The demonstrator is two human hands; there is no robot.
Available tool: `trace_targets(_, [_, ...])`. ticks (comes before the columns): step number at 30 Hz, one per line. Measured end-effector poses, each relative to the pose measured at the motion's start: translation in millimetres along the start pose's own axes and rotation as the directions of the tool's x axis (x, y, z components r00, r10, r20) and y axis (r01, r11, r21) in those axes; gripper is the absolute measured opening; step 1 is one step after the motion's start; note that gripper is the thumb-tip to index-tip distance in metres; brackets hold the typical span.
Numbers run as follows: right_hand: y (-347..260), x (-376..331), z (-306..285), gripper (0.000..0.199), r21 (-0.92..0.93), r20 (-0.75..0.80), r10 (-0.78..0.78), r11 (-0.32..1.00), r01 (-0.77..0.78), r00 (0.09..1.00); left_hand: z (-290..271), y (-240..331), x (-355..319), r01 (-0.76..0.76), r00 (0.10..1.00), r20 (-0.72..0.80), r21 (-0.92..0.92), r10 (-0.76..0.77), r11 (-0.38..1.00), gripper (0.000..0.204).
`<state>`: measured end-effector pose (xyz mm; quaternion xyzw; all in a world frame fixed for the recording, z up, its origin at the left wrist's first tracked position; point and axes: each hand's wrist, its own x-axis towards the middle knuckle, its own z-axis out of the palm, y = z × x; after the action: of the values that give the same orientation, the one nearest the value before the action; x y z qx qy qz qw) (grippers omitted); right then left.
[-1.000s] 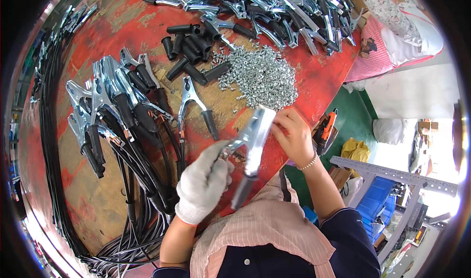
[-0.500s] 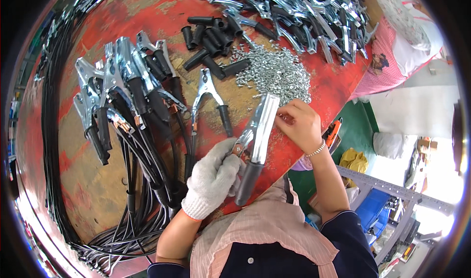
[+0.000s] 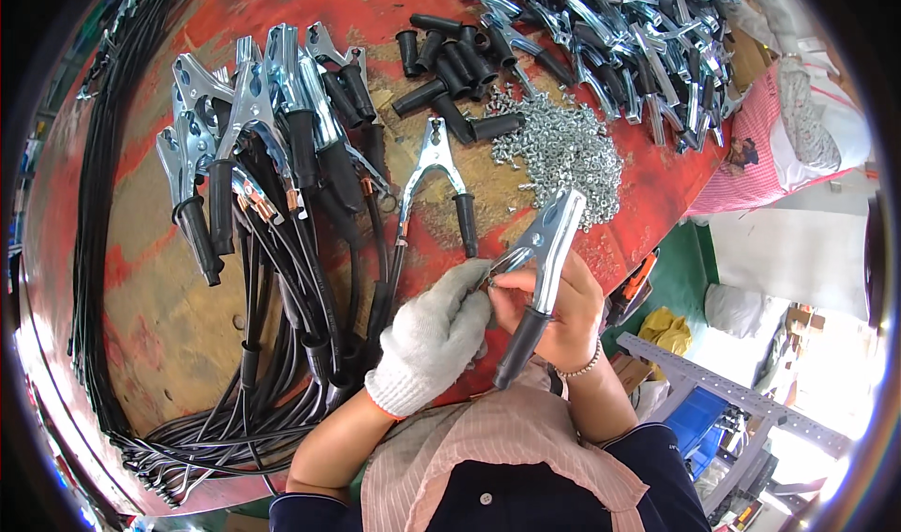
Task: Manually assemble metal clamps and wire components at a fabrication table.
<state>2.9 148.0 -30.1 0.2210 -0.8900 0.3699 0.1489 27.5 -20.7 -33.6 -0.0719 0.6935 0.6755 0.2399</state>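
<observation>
My left hand (image 3: 434,330), in a white knit glove, is closed around one arm of a silver spring clamp (image 3: 559,243). The clamp's jaw end points up and away, and a black sleeve (image 3: 522,346) covers its other arm. Bare, with a beaded bracelet at the wrist, my right hand (image 3: 574,318) reaches behind the clamp. Its thumb and fingertips are pinched together by the gloved fingertips, at the clamp arm; whatever they hold is too small to make out. Beyond the glove, another clamp (image 3: 435,159) lies on the table, with a cable at one arm.
Small silver screws (image 3: 571,161) lie heaped beyond my hands. Loose black sleeves (image 3: 458,65) sit left of them, and a large pile of clamps (image 3: 648,49) fills the far right. Clamps on black cables (image 3: 282,372) crowd the left of the red, worn table (image 3: 178,344).
My right hand has moved from the edge of the screw heap to the clamp arm beside my left fingertips. The held clamp has shifted right and tilted. The view has shifted slightly.
</observation>
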Motion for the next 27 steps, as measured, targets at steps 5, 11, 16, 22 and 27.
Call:
trace_targets(5, [0,0,1,0.028,0.028,-0.001,0.019,0.999,-0.019,1.000,0,-2,0,0.002,1.000,-0.001,-0.031,-0.002,1.000,0.032])
trace_targets(11, [1,-2,2,0.027,0.051,0.003,0.040,0.998,-0.040,0.999,1,-2,1,0.002,1.000,0.000,-0.015,-0.002,1.000,0.032])
trace_targets(16, [0,-5,1,0.026,0.063,0.015,0.094,0.994,-0.094,0.995,2,3,0,-0.067,0.998,-0.018,0.048,0.067,0.997,0.032])
trace_targets(22, [2,-7,3,0.024,0.148,-0.011,0.119,0.982,-0.116,0.993,2,2,-1,-0.058,0.998,-0.017,0.013,0.059,0.998,0.033])
trace_targets(27, [5,-8,5,0.025,0.124,-0.014,0.082,0.989,-0.080,0.997,3,-1,0,-0.083,0.996,-0.014,0.000,0.083,0.997,0.032])
